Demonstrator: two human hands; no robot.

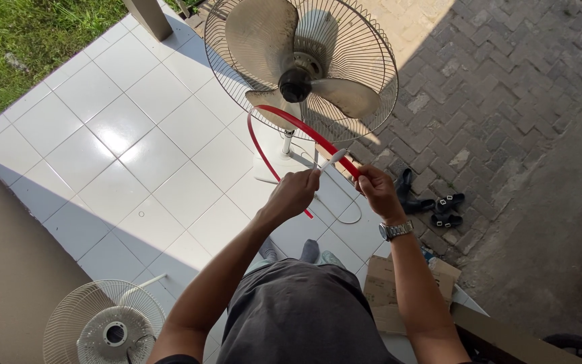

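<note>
Both hands gripped the thin red plastic rim band (pixel 284 121). Left hand (pixel 296 194) was closed on it w/ a small white tool (pixel 335 159); right hand (pixel 375 189) pinched the band's right end. Band looped up & far-left from hands, in front of the grey standing fan w/ wire guard (pixel 301 67), above the white tiled floor (pixel 122 148).
</note>
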